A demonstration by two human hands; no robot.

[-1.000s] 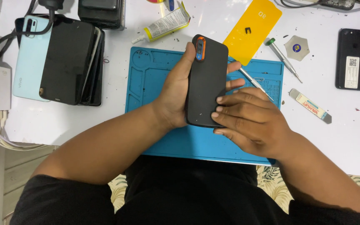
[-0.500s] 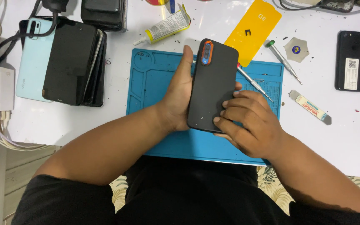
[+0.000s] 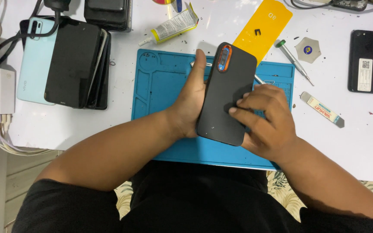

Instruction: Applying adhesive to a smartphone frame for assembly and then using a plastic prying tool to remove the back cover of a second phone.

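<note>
— Where is the phone (image 3: 227, 92) held?

— Above the blue mat (image 3: 160, 82), back side up and tilted, its black case already seated around the orange camera ring (image 3: 224, 59). It is gripped by the left hand (image 3: 191, 105), thumb laid up its left edge.

— And the right hand (image 3: 266, 123)?

— Its fingers (image 3: 242, 105) are curled against the right edge, pressing — not clenched.

— What is left?

— Judging by this, only the edges remain to be pressed home; the screwdriver (image 3: 293, 60) and glue tube (image 3: 173, 26) lie untouched, farther off.
</note>
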